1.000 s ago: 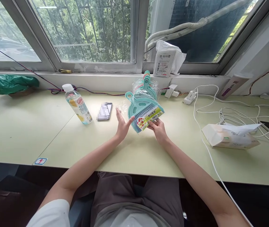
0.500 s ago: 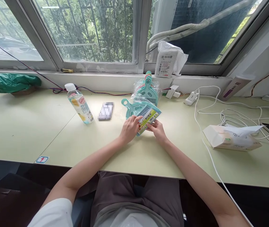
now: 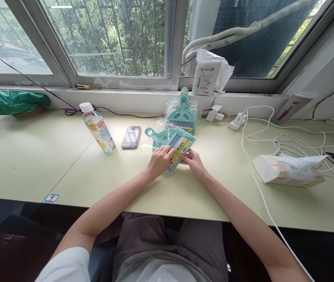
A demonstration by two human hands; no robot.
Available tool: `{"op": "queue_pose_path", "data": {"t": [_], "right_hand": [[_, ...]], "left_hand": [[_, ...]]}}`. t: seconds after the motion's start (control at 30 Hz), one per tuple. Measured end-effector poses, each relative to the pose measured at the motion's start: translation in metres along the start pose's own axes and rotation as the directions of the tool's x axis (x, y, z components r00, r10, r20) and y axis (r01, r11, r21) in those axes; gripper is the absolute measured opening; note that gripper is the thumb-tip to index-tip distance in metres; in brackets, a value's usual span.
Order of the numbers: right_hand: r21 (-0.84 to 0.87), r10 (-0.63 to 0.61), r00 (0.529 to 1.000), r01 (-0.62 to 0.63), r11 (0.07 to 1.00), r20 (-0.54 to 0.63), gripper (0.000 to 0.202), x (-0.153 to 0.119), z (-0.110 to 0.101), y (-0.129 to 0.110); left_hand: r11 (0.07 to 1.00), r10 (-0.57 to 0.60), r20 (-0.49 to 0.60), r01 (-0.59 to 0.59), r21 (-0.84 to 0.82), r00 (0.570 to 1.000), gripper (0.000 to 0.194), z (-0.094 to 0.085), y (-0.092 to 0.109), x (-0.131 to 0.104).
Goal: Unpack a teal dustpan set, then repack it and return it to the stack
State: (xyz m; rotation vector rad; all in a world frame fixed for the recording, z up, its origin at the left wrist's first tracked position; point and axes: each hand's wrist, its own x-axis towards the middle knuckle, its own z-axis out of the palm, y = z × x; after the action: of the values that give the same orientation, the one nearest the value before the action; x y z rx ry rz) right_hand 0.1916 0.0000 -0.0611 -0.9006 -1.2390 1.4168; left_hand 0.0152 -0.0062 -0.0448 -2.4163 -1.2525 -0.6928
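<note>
A teal dustpan and brush set (image 3: pixel 167 137) in clear plastic, with a yellow-green label across its wide edge, is held over the table between both my hands. My left hand (image 3: pixel 160 160) is closed on its near left side, fingers lying over the label. My right hand (image 3: pixel 194 162) pinches the right edge, thumb at the label. The handle with its round hole points to the far left. Right behind it, a stack of similar wrapped dustpan sets (image 3: pixel 182 111) leans by the wall under the window.
Left of my hands are a drink bottle (image 3: pixel 98 128) and a blurred flat object (image 3: pixel 131 137). A tissue pack (image 3: pixel 288 172), white cables (image 3: pixel 290 147) and a plug adapter (image 3: pixel 214 113) are to the right. A green plastic bag (image 3: pixel 14 102) lies far left; a wrapped box (image 3: pixel 206 78) stands on the sill.
The held dustpan set has shifted slightly left and turned a little, its handle end swinging further left. Both hands keep hold of it and moved only slightly.
</note>
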Motion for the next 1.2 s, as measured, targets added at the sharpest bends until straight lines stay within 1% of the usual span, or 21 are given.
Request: {"op": "queue_pose_path", "data": {"t": [0.1,0.27,0.4,0.63,0.77,0.97,1.2], "right_hand": [[-0.006,0.002,0.999,-0.002,1.000,0.035,0.047,-0.001,0.001,0.001],[-0.068,0.031,0.993,-0.023,0.997,0.117,0.049,-0.004,0.005,-0.002],[-0.077,0.037,0.989,-0.026,0.997,0.145,0.049,-0.005,0.007,-0.004],[-0.095,0.034,0.988,-0.019,0.995,0.154,0.048,-0.005,0.007,-0.006],[-0.097,0.036,0.986,-0.020,0.995,0.163,0.048,-0.006,0.008,-0.009],[-0.088,0.033,0.987,-0.019,0.996,0.156,0.047,-0.007,0.008,-0.010],[-0.089,0.033,0.986,-0.018,0.996,0.161,0.046,-0.007,0.009,-0.011]], "left_hand": [[1.000,-0.012,0.012,0.012,-0.012,1.000,0.032,-0.002,0.001,0.001],[0.994,-0.079,0.091,0.085,-0.065,0.993,0.047,-0.004,0.004,0.002],[0.989,-0.125,0.115,0.134,-0.068,0.985,0.050,-0.006,0.004,0.002],[0.993,-0.115,0.160,0.112,0.028,0.980,0.054,-0.009,0.007,0.002],[0.993,-0.116,0.142,0.111,0.041,0.983,0.053,-0.011,0.007,0.003],[0.993,-0.094,0.077,0.099,-0.066,0.993,0.046,-0.014,0.008,0.001],[0.997,-0.066,0.003,0.066,-0.027,0.998,0.038,-0.014,0.011,0.003]]}}
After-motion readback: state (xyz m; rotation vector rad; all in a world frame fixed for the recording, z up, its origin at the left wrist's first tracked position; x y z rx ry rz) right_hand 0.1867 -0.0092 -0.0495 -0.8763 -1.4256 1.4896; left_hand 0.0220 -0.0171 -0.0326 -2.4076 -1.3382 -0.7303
